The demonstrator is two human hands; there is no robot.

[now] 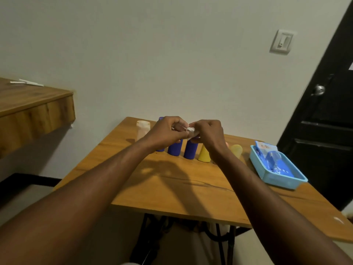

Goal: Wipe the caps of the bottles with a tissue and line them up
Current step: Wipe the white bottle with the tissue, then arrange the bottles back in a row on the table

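Note:
A row of bottles stands at the far side of the wooden table point(172, 188): a pale translucent bottle point(142, 130), three blue bottles point(174, 149), a yellow bottle point(204, 154) and a pale yellow one point(236, 150). My left hand point(168, 131) and my right hand point(207, 133) meet above the blue bottles. Both pinch a small white tissue point(191, 131) between their fingertips. The caps of the blue bottles are hidden behind my hands.
A light blue basket point(275, 178) holding a blue tissue packet sits at the table's right side. A wooden shelf point(34, 106) juts out at the left. A black door point(328, 115) stands at the right, close to the table.

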